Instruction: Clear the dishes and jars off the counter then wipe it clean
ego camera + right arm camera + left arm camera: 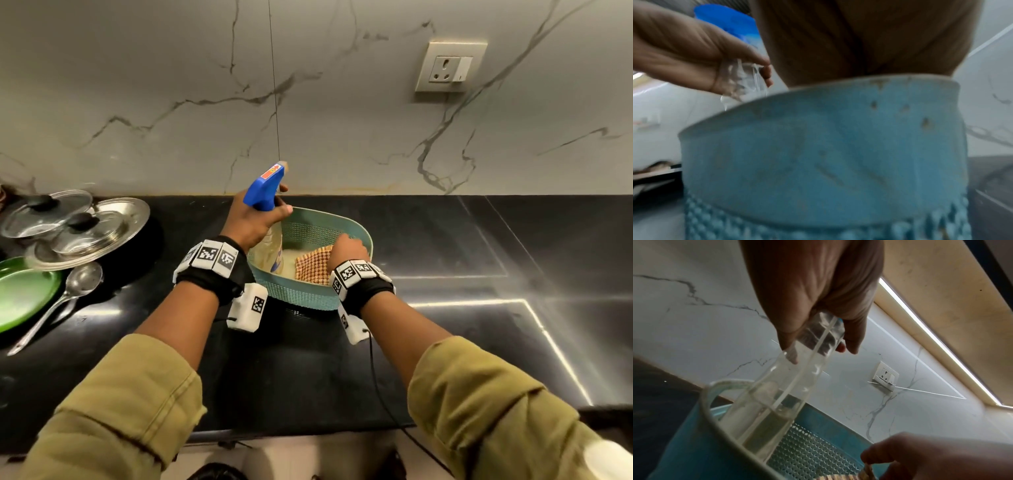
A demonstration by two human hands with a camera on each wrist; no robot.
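My left hand grips the neck of a clear spray bottle with a blue trigger head. The bottle's lower part stands inside a teal perforated basket on the black counter. In the left wrist view the left hand wraps the bottle, which holds pale liquid. My right hand reaches into the basket and pinches a red-and-cream checked cloth; its thumb shows above the cloth edge. The right wrist view is mostly filled by the basket wall, with the left hand beyond it.
At the counter's left lie a steel plate bearing two glass lids, a green plate and a steel spoon. A wall socket sits on the marble backsplash. A thin cable hangs over the front edge.
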